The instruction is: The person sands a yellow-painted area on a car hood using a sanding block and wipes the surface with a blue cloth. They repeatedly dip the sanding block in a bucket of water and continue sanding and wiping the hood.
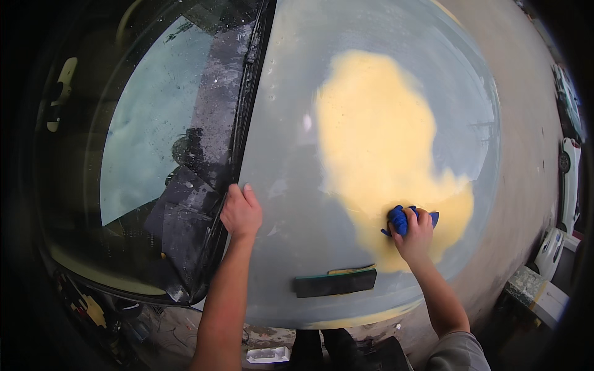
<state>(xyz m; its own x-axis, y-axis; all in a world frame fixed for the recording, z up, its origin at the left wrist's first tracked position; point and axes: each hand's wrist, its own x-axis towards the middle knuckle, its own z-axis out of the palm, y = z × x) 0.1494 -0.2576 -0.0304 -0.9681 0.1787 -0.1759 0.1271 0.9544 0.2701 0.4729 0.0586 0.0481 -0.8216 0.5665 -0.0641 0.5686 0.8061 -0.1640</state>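
Observation:
A car's grey hood (pixel 284 148) carries a large patch of pale yellow coating (pixel 377 117). My right hand (pixel 413 236) grips a crumpled blue cloth (pixel 399 219) against the lower part of that patch. My left hand (pixel 241 210) rests at the hood's edge beside the windscreen, its fingers curled over that edge. A long dark flat block (pixel 334 285) with a thin green layer lies near the hood's lower edge, with a yellowish strip partly behind it.
The wet windscreen (pixel 142 154) with its black trim fills the left side. Past the hood's right edge are concrete ground (pixel 520 173), parked white cars (pixel 568 185) and a speckled bench or box (pixel 526 284). A white tray (pixel 267 355) lies below the hood.

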